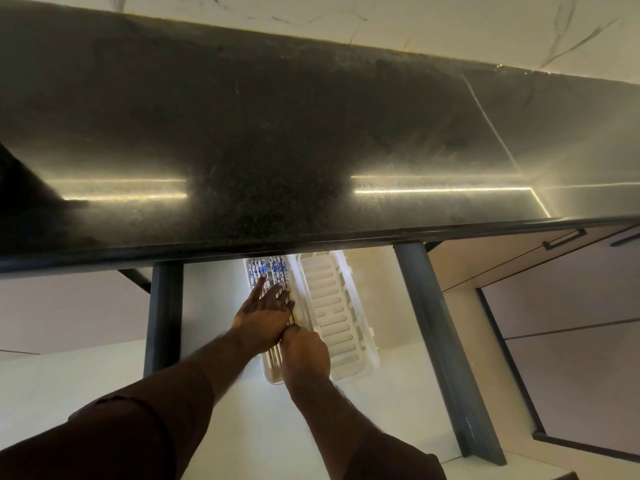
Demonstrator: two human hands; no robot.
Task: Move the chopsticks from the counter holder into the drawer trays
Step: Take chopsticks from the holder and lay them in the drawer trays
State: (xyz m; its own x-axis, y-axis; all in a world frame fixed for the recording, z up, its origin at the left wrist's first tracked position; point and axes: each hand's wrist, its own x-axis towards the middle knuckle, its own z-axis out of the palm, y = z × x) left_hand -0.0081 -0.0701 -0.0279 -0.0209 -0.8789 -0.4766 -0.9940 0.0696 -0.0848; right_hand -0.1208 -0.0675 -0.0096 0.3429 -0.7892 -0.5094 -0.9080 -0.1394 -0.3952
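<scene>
Several chopsticks (275, 268) with blue-and-white patterned tops lie side by side in the left white tray (268, 374) inside the open drawer. My left hand (265, 315) lies flat on them with its fingers spread straight. My right hand (304, 351) is at the near part of the same tray, fingers curled down around the chopsticks' thin ends; the fingertips are hidden. A second white slotted tray (332, 306) lies to the right and holds no chopsticks. The counter holder is out of view.
The dark stone counter (311, 150) overhangs the far end of the drawer (207, 306), whose dark grey sides (440, 334) run on either side. Cabinet fronts with a dark handle (564, 239) stand to the right.
</scene>
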